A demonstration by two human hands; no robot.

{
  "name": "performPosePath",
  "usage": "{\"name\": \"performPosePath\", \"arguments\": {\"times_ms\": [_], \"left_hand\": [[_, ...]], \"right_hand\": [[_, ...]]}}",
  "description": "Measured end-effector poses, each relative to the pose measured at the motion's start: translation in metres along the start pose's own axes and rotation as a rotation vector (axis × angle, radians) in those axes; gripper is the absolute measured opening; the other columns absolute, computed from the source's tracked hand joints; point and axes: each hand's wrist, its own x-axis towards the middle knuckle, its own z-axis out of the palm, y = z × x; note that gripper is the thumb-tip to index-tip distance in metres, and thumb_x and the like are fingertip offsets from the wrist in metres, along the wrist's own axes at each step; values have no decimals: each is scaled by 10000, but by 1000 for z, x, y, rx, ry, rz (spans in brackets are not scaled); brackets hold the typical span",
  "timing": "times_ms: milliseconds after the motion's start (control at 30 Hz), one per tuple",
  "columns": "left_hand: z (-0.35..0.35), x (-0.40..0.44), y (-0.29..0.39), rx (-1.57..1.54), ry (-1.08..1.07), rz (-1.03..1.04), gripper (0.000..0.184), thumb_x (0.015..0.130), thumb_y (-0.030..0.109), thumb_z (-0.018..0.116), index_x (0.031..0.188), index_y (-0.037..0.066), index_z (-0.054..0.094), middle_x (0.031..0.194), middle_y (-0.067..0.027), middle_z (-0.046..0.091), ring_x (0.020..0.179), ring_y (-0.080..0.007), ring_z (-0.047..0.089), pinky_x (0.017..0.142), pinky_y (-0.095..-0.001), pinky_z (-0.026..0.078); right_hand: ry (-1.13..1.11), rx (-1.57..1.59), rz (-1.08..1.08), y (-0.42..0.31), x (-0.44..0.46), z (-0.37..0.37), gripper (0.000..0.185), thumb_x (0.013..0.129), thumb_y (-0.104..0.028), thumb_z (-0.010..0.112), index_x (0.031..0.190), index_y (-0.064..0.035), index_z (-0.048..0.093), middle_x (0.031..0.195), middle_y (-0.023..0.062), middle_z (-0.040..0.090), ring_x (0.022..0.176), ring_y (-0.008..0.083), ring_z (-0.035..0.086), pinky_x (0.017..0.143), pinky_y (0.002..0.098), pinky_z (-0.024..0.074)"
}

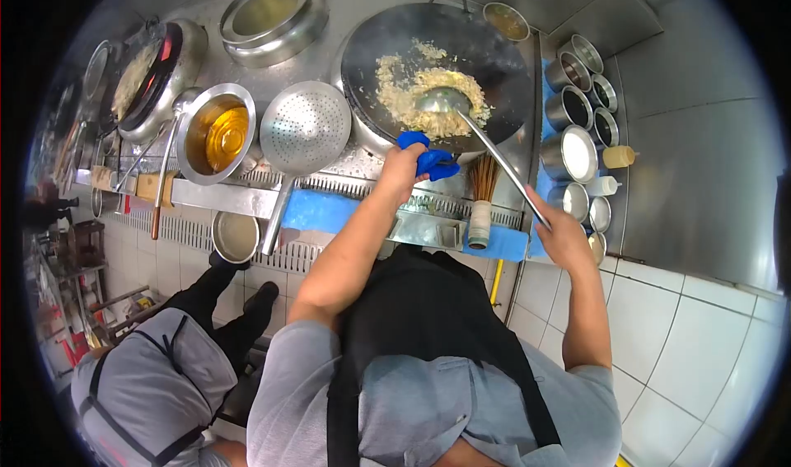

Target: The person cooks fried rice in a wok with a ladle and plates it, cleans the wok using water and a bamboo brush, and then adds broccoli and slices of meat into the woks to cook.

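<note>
- At the wok's (509, 96) near rim, the left hand (401, 170) closes round a blue cloth (437, 165)!
- Rice (404, 96) lies across the wok's middle toward its left edge, ladle (445, 99) dipped in, right hand (566, 235) gripping the ladle's end.
- Watch out: a hard shove might fling rice over the rim, and a slipping cloth could bring that left hand against hot metal.

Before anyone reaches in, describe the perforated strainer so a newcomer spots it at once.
Start at the large black wok. Immediately left of it in the view is the round metal strainer, its handle pointing down the picture. Unlike the neighbouring metal pot of amber liquid, its bowl is covered in small holes.
</note>
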Motion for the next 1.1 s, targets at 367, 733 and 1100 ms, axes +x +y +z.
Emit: {"name": "performPosePath", "arguments": {"times_ms": [367,733,1100], "left_hand": [[1,8,-2,42,0,-7,205,890,191,652,1057,76,629,878,-52,669,748,-168,652,591,-331,522],[-3,17,-6,9,-10,1,188,911,204,658,1041,70,632,859,-36,646,708,-152,613,555,-324,489],[-4,15,-2,54,-28,-14,252,922,232,665,1106,63,635,929,-49,670,767,-160,636,589,-316,534]], "right_hand": [[60,86,6,-41,99,50,783,911,-52,546,1585,-392,337,1066,315,685,1022,509,640,908,535,504],[275,628,172,-2,110,39,709,983,-91,564,1626,-262,322,754,69,612,460,111,473,425,316,433],[199,112,-281,4,74,36,686,986,-75,568,1582,-355,376,1235,185,708,947,383,714,834,430,554]]}}
